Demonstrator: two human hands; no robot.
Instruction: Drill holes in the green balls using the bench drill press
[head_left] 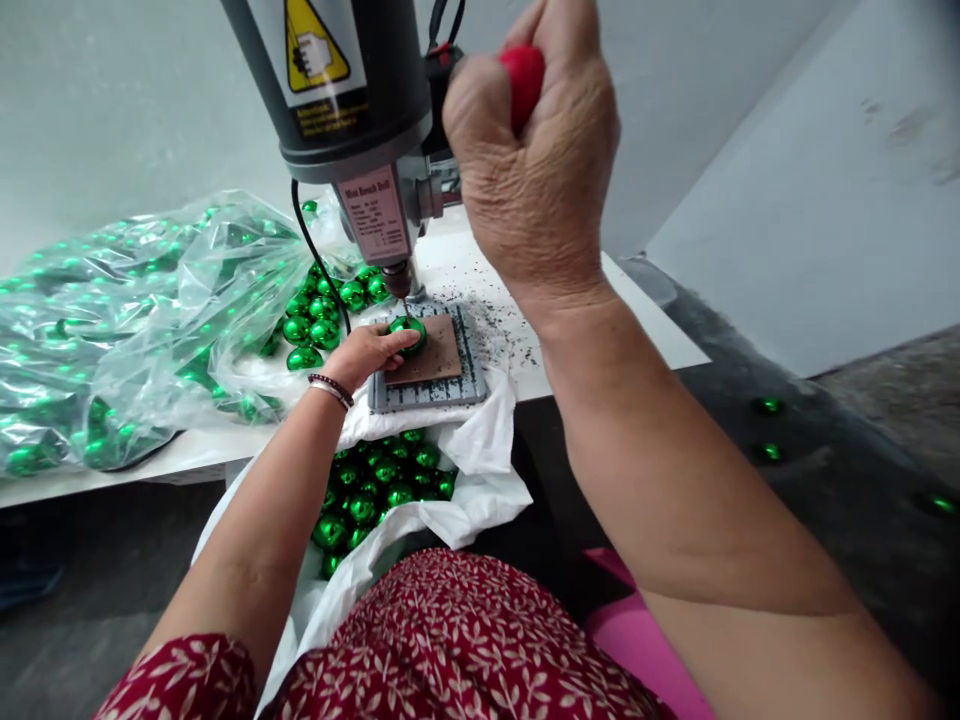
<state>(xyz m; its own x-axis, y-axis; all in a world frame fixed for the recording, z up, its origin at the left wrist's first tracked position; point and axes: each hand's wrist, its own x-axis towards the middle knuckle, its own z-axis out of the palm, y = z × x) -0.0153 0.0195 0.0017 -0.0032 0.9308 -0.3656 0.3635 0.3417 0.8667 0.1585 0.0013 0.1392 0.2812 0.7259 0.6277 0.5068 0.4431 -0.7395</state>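
A grey bench drill [349, 75] stands upright on the white table, its thin bit pointing down at a shiny green ball [409, 330]. My left hand [371, 352] holds that ball on a brown board [435, 355], which lies on the drill's grey slotted base [469, 380]. The bit's tip meets or nearly meets the top of the ball. High on the right, my right hand [544, 150] is wrapped round the drill's red knob [523, 85].
A clear plastic bag [150, 320] of green balls covers the table's left side. Loose green balls [324, 333] lie beside the base. Below the table edge, a white sack [480, 500] holds more. Dark shavings litter the white table [645, 325]; a few balls lie on the floor.
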